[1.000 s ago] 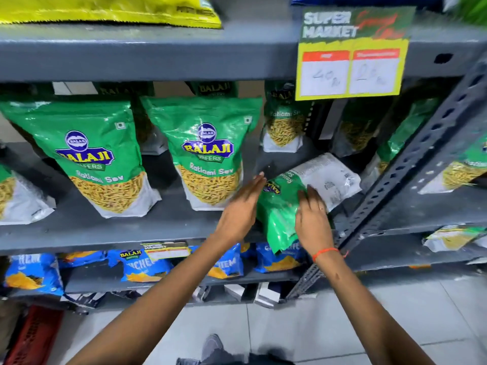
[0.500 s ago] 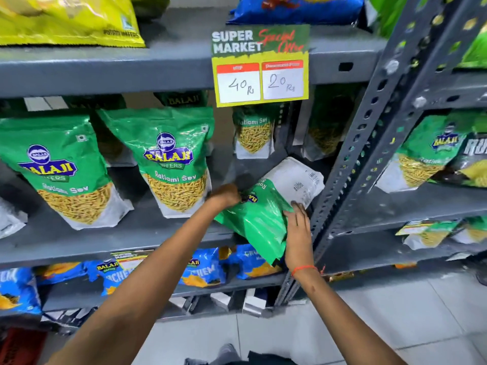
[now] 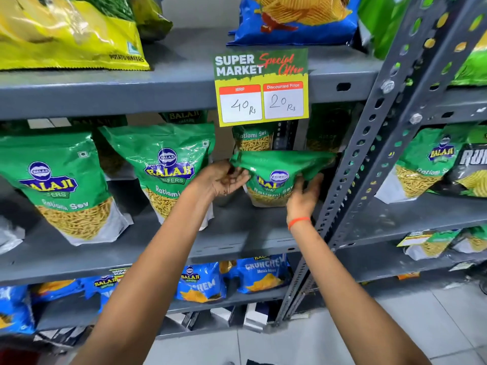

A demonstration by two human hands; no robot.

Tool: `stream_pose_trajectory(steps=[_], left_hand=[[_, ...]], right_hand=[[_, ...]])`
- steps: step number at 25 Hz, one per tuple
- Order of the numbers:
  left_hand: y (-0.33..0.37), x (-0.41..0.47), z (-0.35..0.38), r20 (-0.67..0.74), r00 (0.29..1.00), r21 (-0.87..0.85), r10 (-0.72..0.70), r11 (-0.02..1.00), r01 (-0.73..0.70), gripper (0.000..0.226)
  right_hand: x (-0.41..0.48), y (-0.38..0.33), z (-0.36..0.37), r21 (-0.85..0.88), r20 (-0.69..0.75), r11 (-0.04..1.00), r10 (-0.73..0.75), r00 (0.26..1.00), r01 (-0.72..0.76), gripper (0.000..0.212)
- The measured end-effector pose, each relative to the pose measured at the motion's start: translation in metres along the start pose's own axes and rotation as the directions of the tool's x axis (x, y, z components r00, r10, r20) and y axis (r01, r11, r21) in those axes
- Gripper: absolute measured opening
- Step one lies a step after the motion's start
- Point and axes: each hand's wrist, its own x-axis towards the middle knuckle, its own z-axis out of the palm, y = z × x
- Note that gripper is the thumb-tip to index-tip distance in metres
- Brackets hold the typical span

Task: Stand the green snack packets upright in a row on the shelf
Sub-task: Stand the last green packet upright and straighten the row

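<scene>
I hold a green Balaji Ratlami Sev packet [image 3: 274, 177] upright on the grey middle shelf [image 3: 237, 233], near its right end beside the steel post. My left hand [image 3: 221, 179] pinches its top left corner. My right hand [image 3: 303, 196] grips its lower right side. Its top edge is bent forward. Two more green packets stand upright to the left, one in the middle [image 3: 168, 169] and one at the far left [image 3: 60, 185]. More green packets [image 3: 254, 138] stand behind, partly hidden by the price tag.
A yellow price tag [image 3: 261, 88] hangs from the upper shelf edge just above the held packet. A perforated steel post [image 3: 369, 159] rises close on the right. Blue packets [image 3: 200, 283] fill the shelf below; yellow and blue bags lie above. The neighbouring rack at right holds more green packets [image 3: 424, 164].
The packet lay tilted on its side with its back showing; both hands have turned it front-facing and raised it upright. The camera view has shifted right and closer.
</scene>
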Motion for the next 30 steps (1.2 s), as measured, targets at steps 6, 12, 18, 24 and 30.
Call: stream_pose_trajectory(steps=[6, 12, 18, 24, 30], left_hand=[[0.001, 0.024, 0.007, -0.116, 0.988, -0.473, 0.105, 0.868, -0.148, 0.039], [-0.054, 0.068, -0.003, -0.338, 0.829, 0.297, 0.446, 0.886, -0.355, 0.024], [-0.074, 0.095, -0.027, 0.171, 0.894, 0.585, 0.413, 0.688, -0.430, 0.075], [-0.097, 0.083, -0.044, 0.179, 0.881, 0.450, 0.437, 0.760, -0.468, 0.070], [-0.103, 0.065, -0.044, 0.179, 0.892, 0.448, 0.416, 0.772, -0.450, 0.069]], right_hand=[[0.027, -0.022, 0.024, 0.127, -0.066, 0.985, -0.111, 0.992, 0.118, 0.035], [0.037, 0.009, 0.031, 0.012, 0.099, 0.999, -0.050, 0.994, 0.049, 0.036], [0.043, 0.037, 0.016, -0.052, 0.443, 0.991, 0.132, 0.887, -0.122, 0.051], [0.017, 0.054, 0.012, -0.088, 0.334, 0.990, 0.132, 0.933, -0.109, 0.054], [0.009, 0.060, -0.001, -0.066, 0.184, 0.990, 0.131, 0.974, -0.121, 0.028]])
